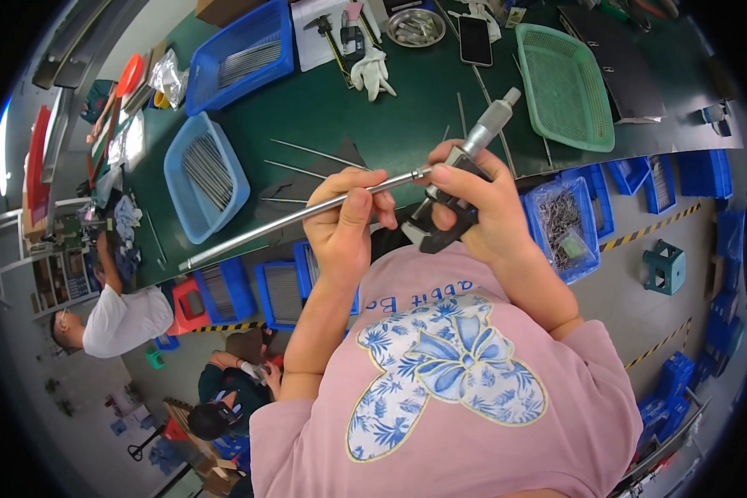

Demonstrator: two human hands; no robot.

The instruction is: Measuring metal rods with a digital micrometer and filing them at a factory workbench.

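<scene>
My left hand is closed around a long, thin metal rod, which slants from lower left up toward the right. My right hand grips a micrometer with a silver thimble and a dark curved frame. The rod's upper right end reaches the micrometer by my right fingertips; whether the measuring faces touch it is hidden. Several loose thin rods lie on the green table beyond my left hand. A light blue basket holding a bundle of rods stands left of them.
Along the far side are a blue bin with rods, calipers, a white glove, a metal bowl, a phone and a green basket. Blue bins stand below the table edge. Two people work at the left.
</scene>
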